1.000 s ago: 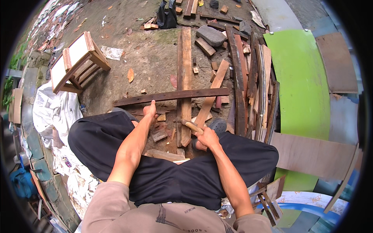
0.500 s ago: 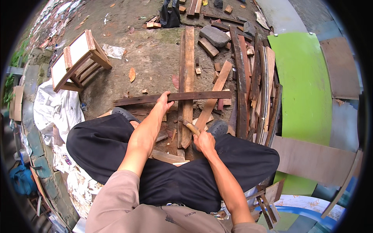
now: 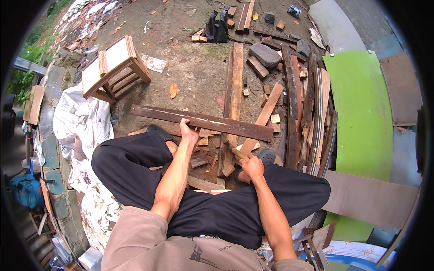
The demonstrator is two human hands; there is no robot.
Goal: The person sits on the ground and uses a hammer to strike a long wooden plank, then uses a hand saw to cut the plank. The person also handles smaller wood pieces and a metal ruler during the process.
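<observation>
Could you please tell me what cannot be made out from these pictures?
In the head view:
Left hand: how its fingers meet the underside of the dark plank, hidden by hand and plank.
Tool: the handle's rear end, covered by the right hand; its dark tip is too small to identify.
Black bag: any contents, hidden by its sides.

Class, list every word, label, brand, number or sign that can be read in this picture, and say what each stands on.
Brown-grey shirt: small dark lettering on the front, left unquoted.
Blue-and-silver can: printing too small to read.
White curved sheet: orange-brown marks, too blurred to read.
I can make out no other text.
</observation>
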